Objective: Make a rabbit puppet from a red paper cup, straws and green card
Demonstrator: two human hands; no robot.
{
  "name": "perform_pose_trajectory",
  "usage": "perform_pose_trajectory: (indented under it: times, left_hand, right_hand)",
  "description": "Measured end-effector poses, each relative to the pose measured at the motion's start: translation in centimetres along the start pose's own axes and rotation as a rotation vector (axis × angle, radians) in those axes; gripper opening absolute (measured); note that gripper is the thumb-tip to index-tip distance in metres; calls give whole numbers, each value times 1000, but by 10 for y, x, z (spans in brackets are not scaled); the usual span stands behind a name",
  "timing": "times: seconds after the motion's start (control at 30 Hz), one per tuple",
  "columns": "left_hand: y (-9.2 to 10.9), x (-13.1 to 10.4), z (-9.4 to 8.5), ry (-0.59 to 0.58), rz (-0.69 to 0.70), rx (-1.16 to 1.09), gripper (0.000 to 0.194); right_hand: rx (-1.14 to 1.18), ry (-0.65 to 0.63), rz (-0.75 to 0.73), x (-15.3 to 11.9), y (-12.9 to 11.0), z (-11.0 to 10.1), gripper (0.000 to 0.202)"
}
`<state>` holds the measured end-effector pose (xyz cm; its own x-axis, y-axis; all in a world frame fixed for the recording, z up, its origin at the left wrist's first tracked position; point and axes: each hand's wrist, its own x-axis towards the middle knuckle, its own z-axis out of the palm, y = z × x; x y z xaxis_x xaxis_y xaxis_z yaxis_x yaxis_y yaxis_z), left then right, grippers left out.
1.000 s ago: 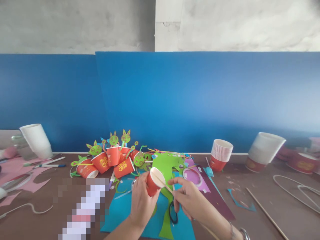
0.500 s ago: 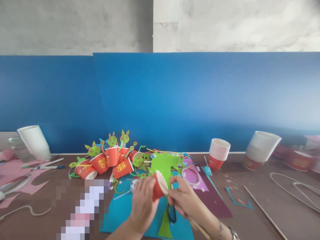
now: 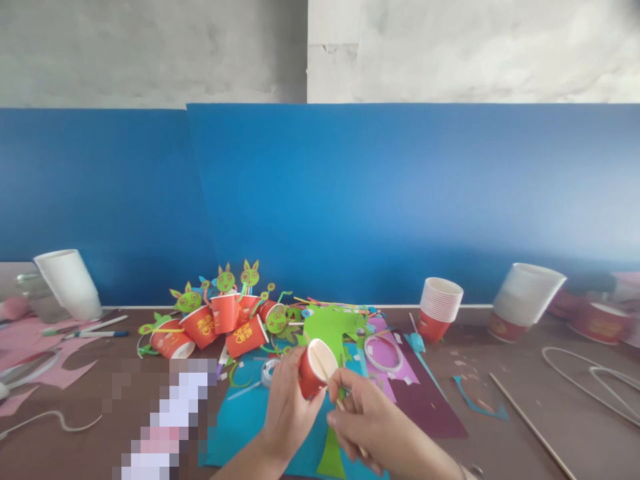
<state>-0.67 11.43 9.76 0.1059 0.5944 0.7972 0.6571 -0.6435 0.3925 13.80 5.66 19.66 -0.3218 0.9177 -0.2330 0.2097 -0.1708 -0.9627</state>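
Biggest first: the brown surface is pretty cluttered, with a blue sheet at the middle of the near edge and some cut green paper reaching toward the far edge. A stack of cups stands by the far edge, right of middle.

Left hand has its grip wrapped round a red paper cup, held up over the blue sheet, mouth tipped toward the right hand. That one's grip is closed on a thin stick aimed into the mouth.

My guess — cup's feather-light, a bit slick, and dents if squeezed, so hold it round the wall near the base. Stick looks light and stiff but snappable — pinch it close to the cup.
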Motion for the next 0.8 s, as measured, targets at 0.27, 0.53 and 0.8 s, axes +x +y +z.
perform_pose_trajectory:
  times: [0.27, 0.53, 0.8]
  left_hand:
    - [10, -1, -4, -78, -284, -532, 59]
    - [9, -9, 5, -209, -444, -950, 66]
    - [7, 7, 5, -126, -838, -1033, 69]
  right_hand:
    - [19, 449, -177, 17, 3, -26, 38]
    - [736, 234, 44, 43, 27, -36, 33]
    - [677, 433, -158, 42, 27, -24, 35]
